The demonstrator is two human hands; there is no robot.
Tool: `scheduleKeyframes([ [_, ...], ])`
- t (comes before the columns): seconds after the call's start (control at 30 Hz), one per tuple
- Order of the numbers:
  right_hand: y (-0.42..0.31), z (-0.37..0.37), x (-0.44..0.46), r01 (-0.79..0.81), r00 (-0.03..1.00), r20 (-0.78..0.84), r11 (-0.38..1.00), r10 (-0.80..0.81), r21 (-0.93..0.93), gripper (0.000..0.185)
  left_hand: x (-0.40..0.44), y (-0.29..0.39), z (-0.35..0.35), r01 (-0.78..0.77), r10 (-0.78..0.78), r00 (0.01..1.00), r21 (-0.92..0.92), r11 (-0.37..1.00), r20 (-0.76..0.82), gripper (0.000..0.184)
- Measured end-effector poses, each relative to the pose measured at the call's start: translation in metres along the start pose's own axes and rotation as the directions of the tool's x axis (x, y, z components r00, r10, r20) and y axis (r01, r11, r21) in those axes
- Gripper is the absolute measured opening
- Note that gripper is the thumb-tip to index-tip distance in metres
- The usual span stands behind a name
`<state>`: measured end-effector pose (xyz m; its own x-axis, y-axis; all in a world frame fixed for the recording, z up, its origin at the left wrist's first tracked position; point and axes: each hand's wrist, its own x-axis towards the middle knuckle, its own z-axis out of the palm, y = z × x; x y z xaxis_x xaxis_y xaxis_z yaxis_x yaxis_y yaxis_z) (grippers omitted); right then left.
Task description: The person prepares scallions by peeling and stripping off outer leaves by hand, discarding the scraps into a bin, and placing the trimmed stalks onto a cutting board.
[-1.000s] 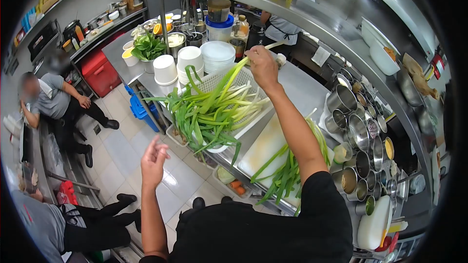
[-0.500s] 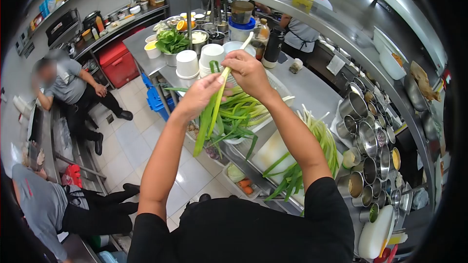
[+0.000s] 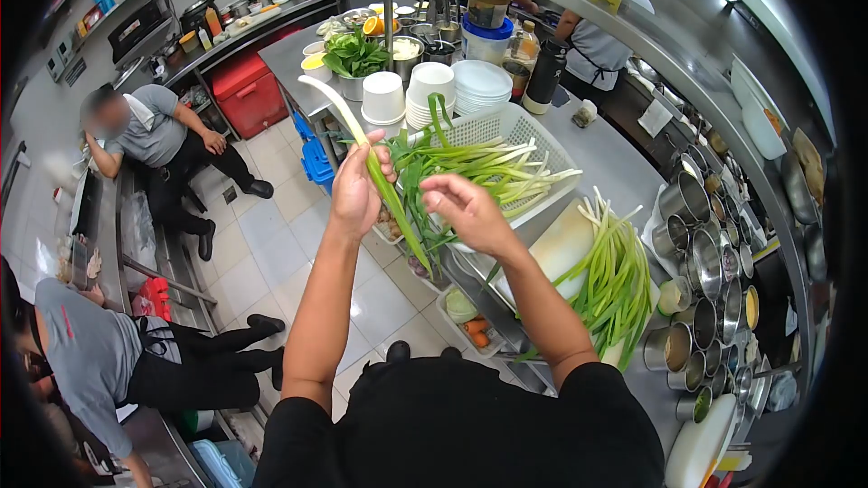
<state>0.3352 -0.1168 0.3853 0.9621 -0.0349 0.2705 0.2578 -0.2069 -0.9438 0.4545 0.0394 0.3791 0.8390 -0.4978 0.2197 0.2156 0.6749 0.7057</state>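
Note:
My left hand (image 3: 355, 194) is closed round a single spring onion (image 3: 342, 107), its white end pointing up and left and its green leaves hanging below. To the right, my right hand (image 3: 472, 215) holds nothing, its fingers bent and apart. Just beyond it is a white perforated basket (image 3: 562, 183) with a bunch of spring onions (image 3: 479, 161) lying in it. A second heap of spring onions (image 3: 604, 276) lies across a white cutting board (image 3: 553, 248) to the right of my right forearm.
Stacked white tubs (image 3: 383, 98), leafy greens (image 3: 354, 54) and a black bottle (image 3: 545, 75) stand behind the basket. Metal pots (image 3: 684, 201) crowd the right side. A crate with carrots (image 3: 476, 334) sits below the counter edge. Two people (image 3: 158, 126) are at left, another (image 3: 597, 45) beyond the shelf.
My hands have separated. My left hand has turned the spring onion so its white end points left, and my right hand has let go and moved down. The view has shifted.

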Motion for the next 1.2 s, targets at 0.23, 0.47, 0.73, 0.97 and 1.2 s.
scheduleKeyframes([
  [0.23,0.032,0.025,0.006,-0.246,0.961,0.2,0.916,0.189,0.318,0.038,-0.001,-0.004,-0.001,-0.003,0.065,0.985,0.368,0.93,-0.157,0.017],
  [0.47,0.04,0.043,0.014,-0.338,0.934,0.237,0.871,0.266,0.355,0.027,-0.009,-0.006,-0.01,-0.021,0.126,0.977,0.507,0.862,-0.173,0.021],
  [0.73,0.07,0.064,0.02,-0.165,0.964,0.22,0.984,0.146,0.072,0.029,-0.017,-0.009,-0.035,0.013,0.244,0.943,0.758,0.652,-0.227,0.028],
  [0.97,0.059,0.08,0.011,-0.08,0.996,0.027,0.984,0.085,-0.158,0.03,-0.019,-0.018,-0.048,0.034,0.327,0.899,0.791,0.611,-0.292,0.031],
  [1.2,0.073,0.093,0.01,0.3,0.93,-0.042,0.819,-0.366,-0.489,0.024,-0.017,-0.022,-0.054,0.089,0.371,0.835,0.765,0.638,-0.406,0.032],
])
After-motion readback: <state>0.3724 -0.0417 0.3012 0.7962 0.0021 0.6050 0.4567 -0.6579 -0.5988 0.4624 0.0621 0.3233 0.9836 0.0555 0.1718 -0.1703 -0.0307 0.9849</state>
